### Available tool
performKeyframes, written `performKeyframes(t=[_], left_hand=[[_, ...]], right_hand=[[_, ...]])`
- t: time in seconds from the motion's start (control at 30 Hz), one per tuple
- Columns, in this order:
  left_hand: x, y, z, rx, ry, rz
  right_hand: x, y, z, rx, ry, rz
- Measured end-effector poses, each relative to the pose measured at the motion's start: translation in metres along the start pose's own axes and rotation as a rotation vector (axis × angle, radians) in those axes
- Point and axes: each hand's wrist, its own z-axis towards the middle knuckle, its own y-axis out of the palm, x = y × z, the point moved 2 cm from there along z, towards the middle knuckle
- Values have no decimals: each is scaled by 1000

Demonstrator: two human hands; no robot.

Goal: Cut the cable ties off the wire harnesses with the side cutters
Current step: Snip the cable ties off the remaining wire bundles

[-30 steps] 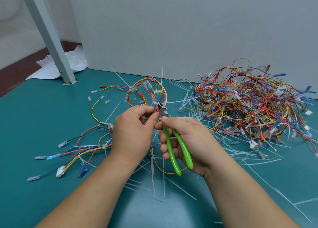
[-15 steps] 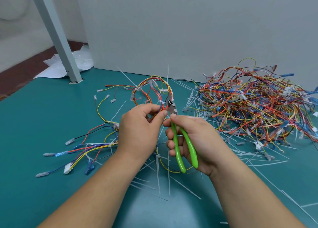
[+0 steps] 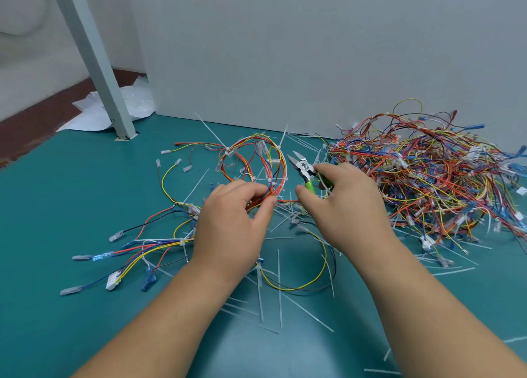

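near the middle of the teal tabletop [image 3: 71,195], a little short of its far edge, the left hand [image 3: 228,226] pinches the looped wire harness [image 3: 281,166] between thumb and curled fingertips, where its red, yellow and blue wires cross. just beside it, the right hand [image 3: 345,206] is wrapped round the green handles of the side cutters [image 3: 303,167], thumb stuck out towards the loop. the blades stand apart, pointing at the far edge and touching no wire. a white cable tie [image 3: 273,183] sits on the loop just above the pinch.

risks, as i judge them: open blades next to tightly bundled wires, so a slanted approach could nick insulation or sever a conductor along with the tie. the left fingertips lie just beside that tie and could get caught. a snipped end could spring off among the cut ties [image 3: 279,292] littering the near side.

most of the handles lie under the right hand, so how its fingers sit is hard to tell. the left palm covers part of the harness. the pile of harnesses [image 3: 427,178] towards the far right corner runs out of frame, its ties too tangled to count.
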Motion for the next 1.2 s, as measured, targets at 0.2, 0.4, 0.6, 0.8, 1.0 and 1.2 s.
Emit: performKeyframes(t=[0.2,0.4,0.6,0.8,1.0,1.2], left_hand=[[-3,-1,-6,2,29,34],[-4,-2,-11,-12,49,52],[-6,-2,-10,-26,63,70],[-6,0,-10,-33,46,48],[-7,1,-10,-21,21,20],[-5,-5,-8,-48,86,83]], right_hand=[[-3,3,8,-12,-43,-38],[-7,6,11,-5,-68,-16],[-8,6,11,-21,-108,1],[-5,6,12,-31,-146,11],[-3,5,12,-72,-151,76],[9,6,12,-62,226,666]])
